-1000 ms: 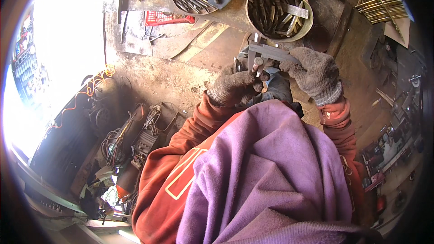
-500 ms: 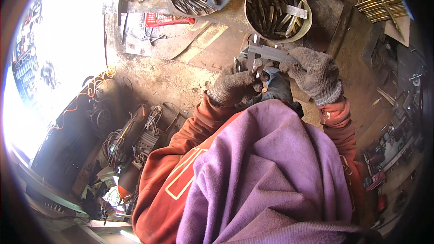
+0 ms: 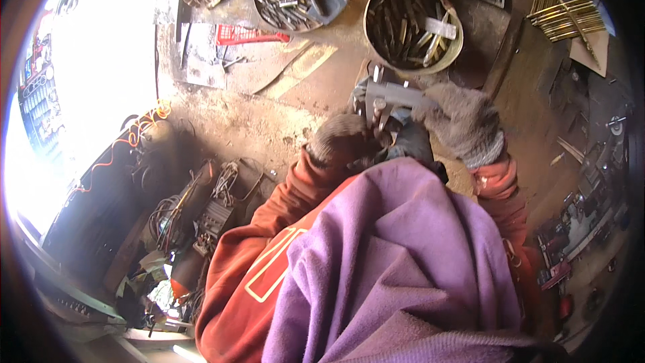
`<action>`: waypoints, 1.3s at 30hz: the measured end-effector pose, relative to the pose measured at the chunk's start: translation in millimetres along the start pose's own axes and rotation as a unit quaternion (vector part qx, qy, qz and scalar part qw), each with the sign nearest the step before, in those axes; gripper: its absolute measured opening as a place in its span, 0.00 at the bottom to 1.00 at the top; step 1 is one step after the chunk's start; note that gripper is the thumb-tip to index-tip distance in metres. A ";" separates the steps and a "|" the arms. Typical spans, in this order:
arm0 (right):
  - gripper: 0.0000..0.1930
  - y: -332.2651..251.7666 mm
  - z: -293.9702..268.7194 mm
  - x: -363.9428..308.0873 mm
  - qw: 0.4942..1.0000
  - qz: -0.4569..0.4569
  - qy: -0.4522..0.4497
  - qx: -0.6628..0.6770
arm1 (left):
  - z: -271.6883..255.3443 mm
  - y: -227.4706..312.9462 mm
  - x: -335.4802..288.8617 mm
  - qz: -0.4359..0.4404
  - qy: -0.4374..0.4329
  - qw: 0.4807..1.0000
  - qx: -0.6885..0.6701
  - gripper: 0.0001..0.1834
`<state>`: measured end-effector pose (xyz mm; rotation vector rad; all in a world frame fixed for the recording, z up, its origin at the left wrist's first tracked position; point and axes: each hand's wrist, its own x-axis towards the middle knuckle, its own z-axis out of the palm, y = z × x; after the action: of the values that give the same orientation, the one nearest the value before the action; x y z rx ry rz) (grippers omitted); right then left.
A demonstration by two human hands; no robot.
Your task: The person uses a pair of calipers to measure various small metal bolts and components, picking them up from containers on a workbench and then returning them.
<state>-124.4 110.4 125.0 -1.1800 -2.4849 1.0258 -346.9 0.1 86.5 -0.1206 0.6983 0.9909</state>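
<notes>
A: Where does the caliper (image 3: 406,96) sit?

B: Just right of centre in the upper half of the frame. Its beam runs leftward from the right grip (image 3: 463,121), and a round-headed metal pin (image 3: 378,106) stands between its jaws. Whether both jaws touch the pin is too small to tell.

A: And the grips themselves?

B: The right one, gloved in coarse knit, is closed around the right-hand end of the beam. The left grip (image 3: 341,140), gloved as well, seems closed about the pin's lower end, though its fingertips are lost in shadow.

A: How would the caliper handle?

B: Probably light and stiff, yet easily put out of true, so the slim jaws shouldn't be twisted or squeezed hard. The beam is the place to hold it, clear of the jaw tips.

A: And the pin?

B: Rigid, by its look, dense for its size and hardly fragile. A round shank may roll or slip in thick knit, so a pinch low down suits it, leaving the upper part bare.

A: What lies nearest?

B: The bucket (image 3: 451,47) of dark metal pieces (image 3: 393,20), above the hands toward the top of the frame.
</notes>
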 end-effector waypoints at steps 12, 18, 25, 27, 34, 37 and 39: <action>0.19 2.7 3.1 -17.9 0.994 0.032 -0.064 -0.081 | 5.0 1.0 22.5 -0.082 0.095 0.965 0.232 0.17; 0.17 17.4 14.1 -24.6 0.997 0.074 -0.001 0.011 | 6.6 4.7 32.4 -0.099 0.055 0.982 0.152 0.15; 0.22 30.2 21.2 -29.8 0.994 0.098 -0.051 0.011 | -16.1 -6.0 38.4 -0.100 0.010 0.974 0.205 0.15; 0.22 31.3 21.9 -29.7 0.992 0.103 -0.069 0.008 | -21.4 -6.5 39.5 -0.111 0.003 0.970 0.214 0.15; 0.16 32.3 21.5 -23.8 0.970 0.217 0.021 0.111 | -21.2 2.1 38.7 -0.141 -0.050 0.972 0.180 0.13; 0.19 29.2 22.2 -18.8 0.922 0.309 0.055 0.227 | -15.7 -0.7 40.2 -0.127 -0.003 0.972 0.198 0.16; 0.21 31.7 19.5 -17.2 0.898 0.317 0.038 0.304 | -5.6 4.6 45.6 -0.158 0.026 0.953 0.256 0.20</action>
<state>-102.8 101.7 91.3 -1.7595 -1.5039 1.6945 -337.3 33.6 56.2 0.1929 0.9314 0.4791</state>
